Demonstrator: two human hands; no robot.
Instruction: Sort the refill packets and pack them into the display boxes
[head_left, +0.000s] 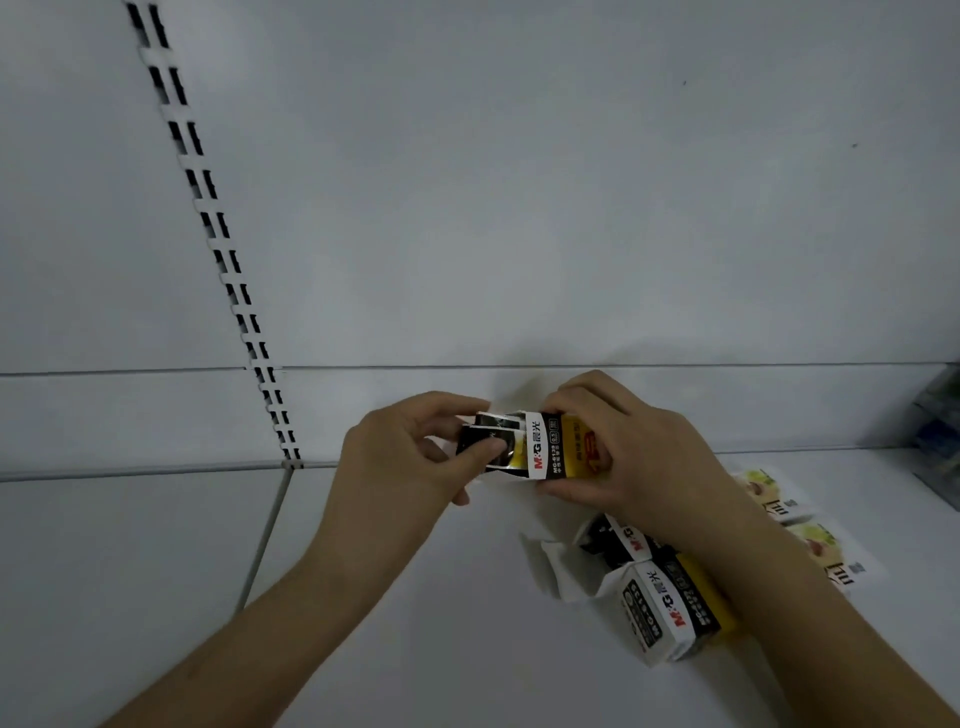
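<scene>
A small display box (558, 448) in white, black and yellow is held above the white shelf, its open end facing left. My right hand (618, 441) grips the box around its yellow end. Black refill packets (491, 441) stick out of the open end, and my left hand (415, 449) pinches them with thumb on top. A second box of the same kind (665, 603) lies on the shelf below my right forearm, flaps open, with dark packets showing at its mouth.
Two pale packets with green and brown print (779, 501) lie on the shelf at the right, partly behind my right arm. A dark stack (937, 436) stands at the far right edge. The white shelf (415, 597) has a slotted upright (228, 260) on the back wall at left.
</scene>
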